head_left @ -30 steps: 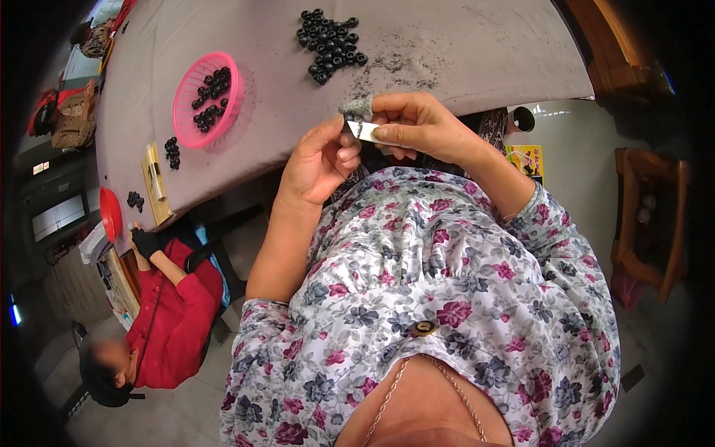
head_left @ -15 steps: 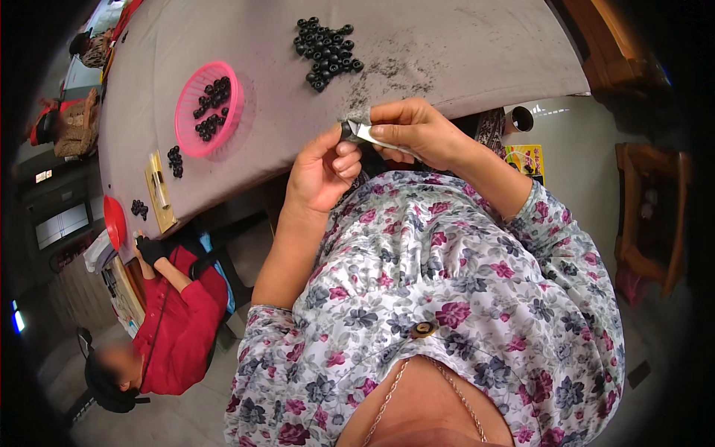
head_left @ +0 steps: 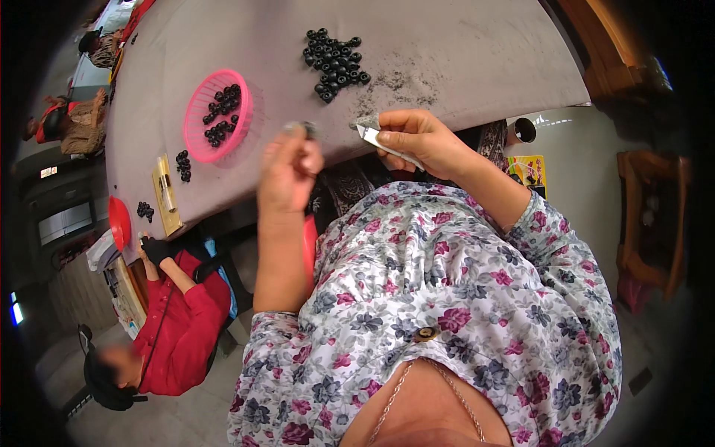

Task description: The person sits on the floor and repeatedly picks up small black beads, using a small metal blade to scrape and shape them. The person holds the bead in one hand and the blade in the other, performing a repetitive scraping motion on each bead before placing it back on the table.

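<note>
My right hand [head_left: 421, 140] grips a white-handled craft knife [head_left: 386, 143], its short blade pointing left over the table edge. A grey scrap, perhaps cloth, covers a fingertip [head_left: 366, 121] of that hand. My left hand [head_left: 289, 170] is smeared by motion, apart from the knife and near the pink basket. Between its thumb and fingers sits a small round black bead [head_left: 308, 130], also blurred. Ahead lies a heap of black beads [head_left: 335, 63] with holes in them, and dark shavings [head_left: 398, 88] are scattered on the grey cloth beside it.
A pink plastic basket [head_left: 246, 119] holding black beads stands left of my hands. Past it lie two small bead piles, a wooden strip [head_left: 162, 195] and a red dish [head_left: 119, 223]. A person in red [head_left: 179, 328] works at the left; wooden chairs [head_left: 648, 223] stand right.
My left hand has moved left, away from the knife blade, carrying the black bead toward the basket. My right hand stays nearly in place with the knife. The view has shifted slightly.
</note>
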`<action>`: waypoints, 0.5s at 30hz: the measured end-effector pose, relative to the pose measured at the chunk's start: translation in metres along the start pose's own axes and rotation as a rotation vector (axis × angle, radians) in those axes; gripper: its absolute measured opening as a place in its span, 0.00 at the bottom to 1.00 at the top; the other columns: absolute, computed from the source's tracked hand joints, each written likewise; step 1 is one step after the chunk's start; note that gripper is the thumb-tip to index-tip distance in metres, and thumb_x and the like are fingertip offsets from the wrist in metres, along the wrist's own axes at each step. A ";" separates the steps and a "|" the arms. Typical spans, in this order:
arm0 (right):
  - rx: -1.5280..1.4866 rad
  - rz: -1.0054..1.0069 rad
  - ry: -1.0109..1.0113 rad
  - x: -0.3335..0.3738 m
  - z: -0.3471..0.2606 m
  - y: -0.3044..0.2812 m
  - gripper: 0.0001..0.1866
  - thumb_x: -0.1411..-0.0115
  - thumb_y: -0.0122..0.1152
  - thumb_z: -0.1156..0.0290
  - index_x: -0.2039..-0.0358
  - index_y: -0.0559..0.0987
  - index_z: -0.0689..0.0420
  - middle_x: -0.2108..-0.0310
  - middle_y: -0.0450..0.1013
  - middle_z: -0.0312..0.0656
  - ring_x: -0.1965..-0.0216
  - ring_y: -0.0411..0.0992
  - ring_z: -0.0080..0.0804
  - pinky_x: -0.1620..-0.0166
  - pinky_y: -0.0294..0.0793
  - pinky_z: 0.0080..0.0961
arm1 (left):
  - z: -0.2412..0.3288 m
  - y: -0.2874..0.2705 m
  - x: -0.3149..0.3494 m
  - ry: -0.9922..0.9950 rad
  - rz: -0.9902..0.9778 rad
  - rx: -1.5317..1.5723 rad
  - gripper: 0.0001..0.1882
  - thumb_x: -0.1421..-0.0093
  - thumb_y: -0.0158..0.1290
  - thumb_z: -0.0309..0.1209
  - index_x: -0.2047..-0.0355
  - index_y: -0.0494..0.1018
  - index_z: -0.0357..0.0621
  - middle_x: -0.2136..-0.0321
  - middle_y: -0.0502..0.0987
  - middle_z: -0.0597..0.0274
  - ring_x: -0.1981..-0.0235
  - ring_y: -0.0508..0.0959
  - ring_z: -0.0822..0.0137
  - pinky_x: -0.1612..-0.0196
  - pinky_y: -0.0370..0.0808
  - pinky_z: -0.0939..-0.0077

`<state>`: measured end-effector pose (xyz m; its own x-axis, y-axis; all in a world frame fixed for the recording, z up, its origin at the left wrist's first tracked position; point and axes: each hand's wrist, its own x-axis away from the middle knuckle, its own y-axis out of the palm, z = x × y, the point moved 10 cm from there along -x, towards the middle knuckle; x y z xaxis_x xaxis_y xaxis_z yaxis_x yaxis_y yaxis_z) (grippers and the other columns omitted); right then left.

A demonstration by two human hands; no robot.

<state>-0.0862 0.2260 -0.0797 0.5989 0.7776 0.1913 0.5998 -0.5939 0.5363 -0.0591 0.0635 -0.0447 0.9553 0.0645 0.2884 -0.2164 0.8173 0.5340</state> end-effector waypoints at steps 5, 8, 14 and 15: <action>-0.009 0.042 -0.003 0.001 -0.006 0.003 0.08 0.36 0.54 0.68 0.65 0.76 0.60 0.79 0.70 0.31 0.80 0.66 0.13 0.80 0.63 0.13 | 0.137 -0.052 -0.005 0.544 0.426 -0.863 0.08 0.42 0.60 0.31 0.70 0.76 0.39 0.82 0.73 0.70 0.83 0.69 0.77 0.78 0.65 0.80; -0.001 0.005 -0.014 0.001 -0.008 0.006 0.08 0.35 0.54 0.69 0.66 0.76 0.59 0.79 0.69 0.30 0.80 0.66 0.13 0.80 0.62 0.13 | 0.166 -0.049 -0.006 0.630 0.598 -1.293 0.09 0.42 0.59 0.31 0.70 0.77 0.36 0.80 0.75 0.67 0.81 0.70 0.76 0.76 0.68 0.78; 0.016 -0.003 0.000 0.003 -0.010 0.008 0.09 0.35 0.55 0.67 0.68 0.75 0.59 0.79 0.69 0.31 0.80 0.66 0.13 0.80 0.61 0.12 | 0.092 0.012 -0.035 0.724 0.192 -1.346 0.08 0.43 0.58 0.28 0.66 0.75 0.35 0.73 0.76 0.61 0.76 0.73 0.72 0.70 0.71 0.76; 0.032 0.015 0.005 0.004 -0.012 0.008 0.09 0.35 0.55 0.67 0.68 0.75 0.59 0.79 0.69 0.31 0.80 0.65 0.13 0.80 0.61 0.12 | 0.080 0.026 -0.039 0.769 0.100 -1.390 0.08 0.42 0.57 0.27 0.64 0.75 0.36 0.71 0.76 0.63 0.74 0.73 0.74 0.70 0.70 0.78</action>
<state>-0.0852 0.2267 -0.0646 0.6054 0.7696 0.2029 0.6078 -0.6116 0.5065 -0.1177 0.0361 0.0216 0.9121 0.0565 -0.4059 -0.3486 0.6280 -0.6958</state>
